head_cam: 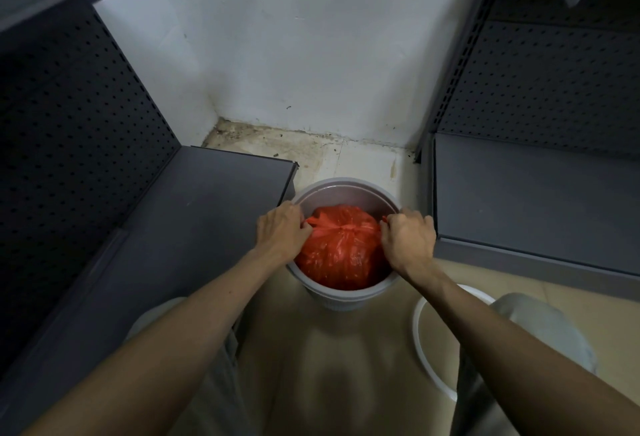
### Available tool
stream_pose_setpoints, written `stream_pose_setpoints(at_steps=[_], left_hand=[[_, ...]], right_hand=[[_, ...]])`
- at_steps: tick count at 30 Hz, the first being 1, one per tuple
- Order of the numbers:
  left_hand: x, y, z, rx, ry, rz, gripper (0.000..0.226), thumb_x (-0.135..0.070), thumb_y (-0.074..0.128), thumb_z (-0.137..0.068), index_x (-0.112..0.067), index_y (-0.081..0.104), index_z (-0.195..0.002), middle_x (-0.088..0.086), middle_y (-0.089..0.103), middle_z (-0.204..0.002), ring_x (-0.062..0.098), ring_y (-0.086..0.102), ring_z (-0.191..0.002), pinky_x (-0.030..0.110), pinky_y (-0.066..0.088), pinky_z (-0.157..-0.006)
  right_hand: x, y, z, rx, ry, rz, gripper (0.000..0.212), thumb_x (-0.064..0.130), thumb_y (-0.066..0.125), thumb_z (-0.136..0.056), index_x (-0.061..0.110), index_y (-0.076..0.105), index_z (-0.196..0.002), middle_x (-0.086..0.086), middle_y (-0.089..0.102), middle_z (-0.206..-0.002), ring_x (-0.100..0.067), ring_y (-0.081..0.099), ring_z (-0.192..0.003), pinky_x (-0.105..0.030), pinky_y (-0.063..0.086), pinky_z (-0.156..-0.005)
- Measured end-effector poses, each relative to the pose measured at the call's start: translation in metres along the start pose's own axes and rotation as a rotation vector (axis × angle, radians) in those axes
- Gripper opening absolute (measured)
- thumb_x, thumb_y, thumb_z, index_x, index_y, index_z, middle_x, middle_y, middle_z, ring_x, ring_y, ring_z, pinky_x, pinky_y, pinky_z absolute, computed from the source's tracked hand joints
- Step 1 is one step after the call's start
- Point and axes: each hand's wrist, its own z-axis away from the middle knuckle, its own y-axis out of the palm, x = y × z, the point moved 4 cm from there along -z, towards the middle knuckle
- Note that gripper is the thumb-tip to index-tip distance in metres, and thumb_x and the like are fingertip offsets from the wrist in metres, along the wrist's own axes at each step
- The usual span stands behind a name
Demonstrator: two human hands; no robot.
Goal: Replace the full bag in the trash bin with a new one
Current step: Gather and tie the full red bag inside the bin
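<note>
A round grey trash bin stands on the floor between two shelf units. Inside it sits a full red plastic bag, its top drawn into a knot at the middle. My left hand pinches the bag's left handle strip at the bin's left rim. My right hand grips the right handle strip at the right rim. The two strips are stretched apart from the knot. The bag's bottom is hidden by the bin wall.
Dark grey shelves with pegboard backs flank the bin, the left shelf and the right shelf. A white ring lies on the floor at the lower right. A white wall closes the corner behind.
</note>
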Motion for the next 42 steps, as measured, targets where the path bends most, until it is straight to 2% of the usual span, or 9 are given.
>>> stream_pose_setpoints(at_steps=[8, 13, 15, 17, 21, 26, 29, 36, 42], left_hand=[[0.011, 0.003, 0.005, 0.068, -0.057, 0.002, 0.014, -0.026, 0.064, -0.089, -0.015, 0.057, -0.082, 0.002, 0.057, -0.09, 0.015, 0.058, -0.076, 0.025, 0.043, -0.064], [0.015, -0.002, 0.001, 0.116, -0.099, 0.043, 0.018, -0.033, 0.065, -0.088, -0.016, 0.065, -0.081, 0.0, 0.063, -0.083, 0.013, 0.062, -0.074, 0.019, 0.038, -0.055], [0.012, -0.007, -0.002, 0.096, -0.061, 0.071, 0.019, -0.035, 0.064, -0.086, -0.017, 0.062, -0.093, 0.0, 0.059, -0.098, 0.016, 0.056, -0.088, 0.025, 0.043, -0.069], [0.003, -0.009, -0.004, 0.096, 0.052, 0.079, 0.037, -0.034, 0.061, -0.084, -0.019, 0.055, -0.117, 0.001, 0.053, -0.115, 0.018, 0.049, -0.107, 0.032, 0.038, -0.089], [-0.03, -0.001, -0.001, 0.171, 0.347, 0.035, 0.06, -0.042, 0.058, -0.082, -0.023, 0.045, -0.137, -0.001, 0.048, -0.135, 0.018, 0.04, -0.127, 0.04, 0.027, -0.11], [-0.039, 0.032, -0.006, 0.325, 0.395, -0.198, 0.082, -0.05, 0.058, -0.088, -0.015, 0.022, -0.152, 0.005, 0.036, -0.151, 0.023, 0.033, -0.136, 0.045, 0.027, -0.113], [-0.037, 0.041, -0.009, 0.35, 0.363, -0.137, 0.077, -0.047, 0.059, -0.089, -0.016, 0.024, -0.151, 0.005, 0.038, -0.15, 0.024, 0.035, -0.135, 0.046, 0.029, -0.11], [-0.032, 0.05, -0.01, 0.255, 0.335, -0.051, 0.04, -0.04, 0.057, -0.092, -0.023, 0.056, -0.128, -0.001, 0.054, -0.127, 0.022, 0.045, -0.117, 0.043, 0.036, -0.098], [-0.035, 0.046, -0.014, 0.189, 0.323, 0.014, 0.028, -0.036, 0.057, -0.091, -0.024, 0.063, -0.115, -0.006, 0.059, -0.115, 0.018, 0.049, -0.108, 0.037, 0.037, -0.09]], right_hand=[[-0.009, 0.006, 0.003, 0.041, -0.021, 0.029, 0.031, 0.029, 0.045, -0.097, 0.013, 0.071, -0.099, -0.009, 0.063, -0.11, -0.028, 0.057, -0.099, -0.04, 0.037, -0.09], [-0.008, -0.001, 0.0, 0.059, 0.009, -0.058, 0.034, 0.031, 0.044, -0.097, 0.009, 0.069, -0.1, -0.012, 0.063, -0.107, -0.031, 0.058, -0.097, -0.04, 0.04, -0.089], [-0.008, -0.008, -0.003, 0.042, 0.012, -0.127, 0.036, 0.038, 0.047, -0.095, 0.008, 0.065, -0.106, -0.013, 0.062, -0.108, -0.032, 0.057, -0.1, -0.042, 0.041, -0.089], [-0.007, -0.016, -0.006, 0.019, -0.007, -0.19, 0.043, 0.045, 0.05, -0.093, 0.009, 0.06, -0.114, -0.013, 0.059, -0.112, -0.031, 0.052, -0.106, -0.043, 0.041, -0.092], [0.015, -0.022, -0.006, 0.077, -0.281, -0.188, 0.055, 0.056, 0.051, -0.086, 0.019, 0.056, -0.126, -0.008, 0.055, -0.124, -0.026, 0.045, -0.116, -0.041, 0.033, -0.1], [0.03, 0.004, -0.003, 0.309, -0.418, 0.036, 0.071, 0.057, 0.058, -0.08, 0.02, 0.043, -0.138, -0.008, 0.05, -0.133, -0.028, 0.043, -0.121, -0.042, 0.028, -0.106], [0.03, 0.016, -0.003, 0.319, -0.399, 0.028, 0.064, 0.051, 0.057, -0.085, 0.018, 0.042, -0.138, -0.01, 0.049, -0.133, -0.03, 0.044, -0.121, -0.043, 0.03, -0.106], [0.028, 0.026, -0.004, 0.241, -0.366, -0.103, 0.041, 0.043, 0.054, -0.09, 0.027, 0.055, -0.128, -0.007, 0.052, -0.122, -0.026, 0.046, -0.113, -0.041, 0.033, -0.1], [0.027, 0.022, -0.01, 0.189, -0.344, -0.204, 0.031, 0.038, 0.052, -0.092, 0.031, 0.063, -0.12, -0.002, 0.056, -0.112, -0.024, 0.049, -0.108, -0.038, 0.035, -0.097]])
